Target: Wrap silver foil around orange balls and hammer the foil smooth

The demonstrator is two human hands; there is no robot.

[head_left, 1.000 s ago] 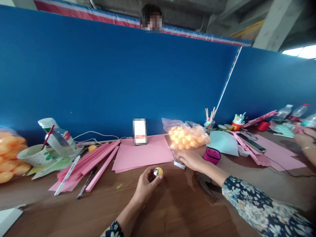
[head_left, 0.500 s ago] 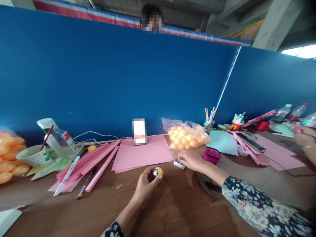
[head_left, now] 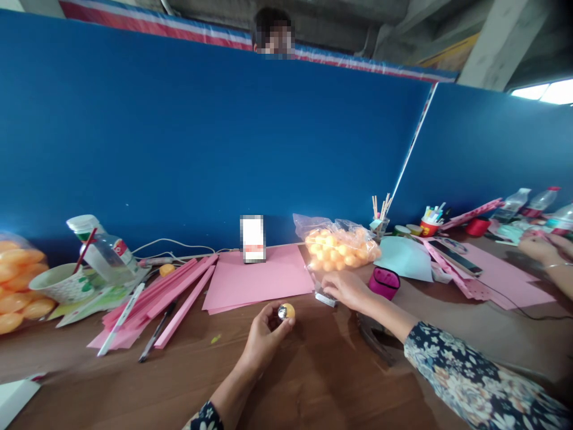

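Observation:
My left hand [head_left: 265, 329] is closed around a small ball [head_left: 289, 311], orange-yellow on its right side and shiny silver on its left. Thumb and fingers grip it just above the brown tabletop. To the right and a little farther off, my right hand [head_left: 347, 289] reaches down with bent fingers onto a small, flat, silvery-white strip [head_left: 326, 298] lying on the table. Its fingertips are partly hidden, and the strip's exact kind is unclear. Just beyond that hand lies a clear plastic bag of orange balls [head_left: 338, 249]. Beside the right wrist stands an open magenta pouch [head_left: 384, 282].
Pink paper sheets [head_left: 255, 283] lie before a propped phone [head_left: 253, 239]. Pink strips [head_left: 172, 292], pens [head_left: 120, 319], a paper cup [head_left: 62, 283] and a bottle [head_left: 110, 254] fill the left. A dark curved object [head_left: 376, 340] lies under my right forearm. Another person's hands [head_left: 544, 248] work far right.
My hands stay almost in place; the silvery strip under my right fingertips looks slightly shifted. The other person's hands at the far right have moved a little to the left.

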